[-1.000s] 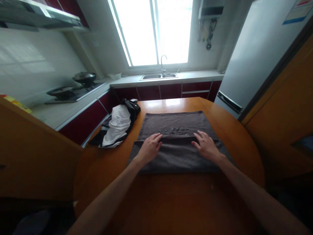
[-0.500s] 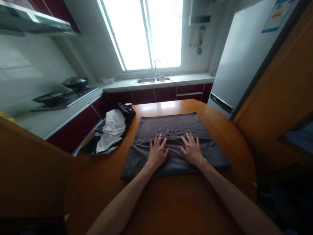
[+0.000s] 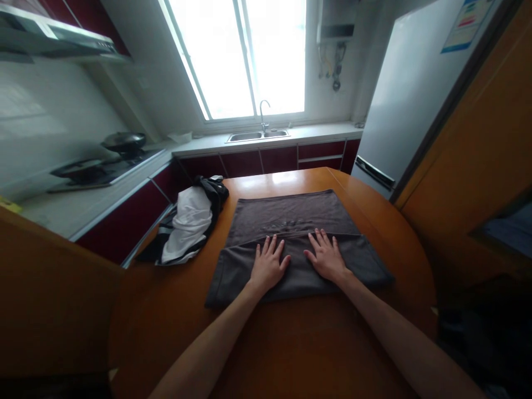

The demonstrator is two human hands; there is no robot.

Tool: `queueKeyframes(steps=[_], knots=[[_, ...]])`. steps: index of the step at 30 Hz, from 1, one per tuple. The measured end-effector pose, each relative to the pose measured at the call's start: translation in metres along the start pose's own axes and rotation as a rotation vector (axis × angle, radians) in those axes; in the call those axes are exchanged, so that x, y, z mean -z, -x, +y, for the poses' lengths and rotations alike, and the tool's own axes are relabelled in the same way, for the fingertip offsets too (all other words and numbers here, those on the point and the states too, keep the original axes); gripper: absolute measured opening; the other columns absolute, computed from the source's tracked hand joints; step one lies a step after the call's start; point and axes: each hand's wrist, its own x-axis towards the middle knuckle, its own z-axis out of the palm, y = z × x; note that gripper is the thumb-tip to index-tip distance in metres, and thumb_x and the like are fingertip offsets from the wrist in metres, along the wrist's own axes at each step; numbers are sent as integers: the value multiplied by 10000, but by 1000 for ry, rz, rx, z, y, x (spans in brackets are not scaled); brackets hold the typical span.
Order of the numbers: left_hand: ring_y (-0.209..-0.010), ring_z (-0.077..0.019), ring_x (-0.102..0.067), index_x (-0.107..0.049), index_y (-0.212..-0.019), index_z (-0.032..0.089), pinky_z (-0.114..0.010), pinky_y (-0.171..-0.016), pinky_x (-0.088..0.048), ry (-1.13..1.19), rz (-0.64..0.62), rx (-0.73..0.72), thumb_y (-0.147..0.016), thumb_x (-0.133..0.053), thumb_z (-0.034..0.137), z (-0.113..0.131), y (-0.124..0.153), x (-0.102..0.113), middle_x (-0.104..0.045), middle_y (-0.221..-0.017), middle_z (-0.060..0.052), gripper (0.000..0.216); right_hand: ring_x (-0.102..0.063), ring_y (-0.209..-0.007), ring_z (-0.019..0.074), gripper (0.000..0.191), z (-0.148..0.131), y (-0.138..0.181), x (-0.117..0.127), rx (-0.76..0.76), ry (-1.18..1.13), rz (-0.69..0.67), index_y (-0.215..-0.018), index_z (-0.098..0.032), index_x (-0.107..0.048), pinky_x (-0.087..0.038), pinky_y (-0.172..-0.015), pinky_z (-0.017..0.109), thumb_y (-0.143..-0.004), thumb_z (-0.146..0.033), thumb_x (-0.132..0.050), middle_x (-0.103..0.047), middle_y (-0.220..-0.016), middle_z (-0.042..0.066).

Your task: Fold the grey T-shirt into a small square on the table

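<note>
A dark grey cloth (image 3: 291,210) lies spread on the wooden table (image 3: 291,343), its near part folded over toward the far side. My left hand (image 3: 267,263) rests flat on the folded part, fingers spread and fingertips close to the fold's upper edge. To its right, my right hand (image 3: 327,257) lies flat on the same layer, fingers also apart. Small wrinkles show in the cloth just beyond the fingertips. Neither hand grips anything.
A heap of black and white clothing (image 3: 189,221) sits at the table's left edge. Beyond the table are a counter with a sink (image 3: 257,135), a stove with pans (image 3: 123,143) at left, and a fridge (image 3: 403,94) at right.
My left hand has slid slightly toward me and right across the cloth. My right hand stays nearly in place. The camera view has shifted slightly.
</note>
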Motion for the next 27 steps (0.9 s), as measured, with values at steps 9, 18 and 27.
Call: queueKeyframes(steps=[9, 18, 27], knots=[[-1546, -313, -193, -386, -1567, 265, -569, -1224, -209, 3, -57, 20, -1015, -355, 561, -3, -1, -6, -247, -1669, -70, 627, -76, -1562, 279, 679, 2, -3, -3, -63, 30, 68, -1606, -167, -265, -63, -1219, 584, -1036, -537, -275, -108, -1693, 133], [-1537, -305, -228, -439, -1530, 274, -574, -1219, -232, 87, -62, 45, -1019, -398, 524, 0, -2, -1, -313, -1647, -68, 571, -123, -1551, 298, 652, 6, -9, -5, -138, -35, 31, -1577, -166, -343, -130, -1202, 602, -1037, -525, -280, -190, -1679, 148], [-1290, -282, -576, -645, -1293, 163, -426, -1136, -426, 223, 164, 232, -926, -541, 305, -99, 0, 38, -626, -1383, -134, 407, -474, -1333, 368, 477, 111, -12, 31, -445, -24, 380, -1288, -122, -669, -381, -1078, 512, -917, -393, -539, -550, -1421, 229]])
